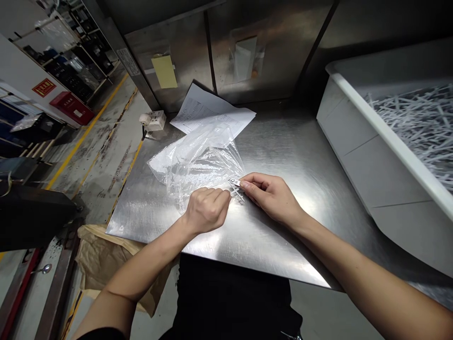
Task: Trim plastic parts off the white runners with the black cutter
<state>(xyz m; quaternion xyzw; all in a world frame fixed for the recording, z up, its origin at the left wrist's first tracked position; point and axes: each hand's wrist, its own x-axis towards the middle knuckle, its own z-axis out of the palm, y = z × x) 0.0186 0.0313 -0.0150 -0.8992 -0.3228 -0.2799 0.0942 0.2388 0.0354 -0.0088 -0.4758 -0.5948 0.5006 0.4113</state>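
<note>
My right hand [274, 196] pinches a small metal nail clipper [234, 182] between thumb and forefinger, its jaws pointing left. Just under the clipper, thin white plastic pieces [238, 192] stick out from my left hand [208, 209], which is closed in a fist around them; how many it holds is hidden. Both hands are over the steel table [283, 156], close together. Behind them lies a crumpled clear plastic bag [201, 163], partly under the left hand's far side.
At the right stands a large white bin [354, 127] with many thin white plastic pieces [421, 127]. Printed papers [198, 106] lie at the back, beside a power socket [155, 121]. A brown paper bag [102, 257] sits below the table's left edge.
</note>
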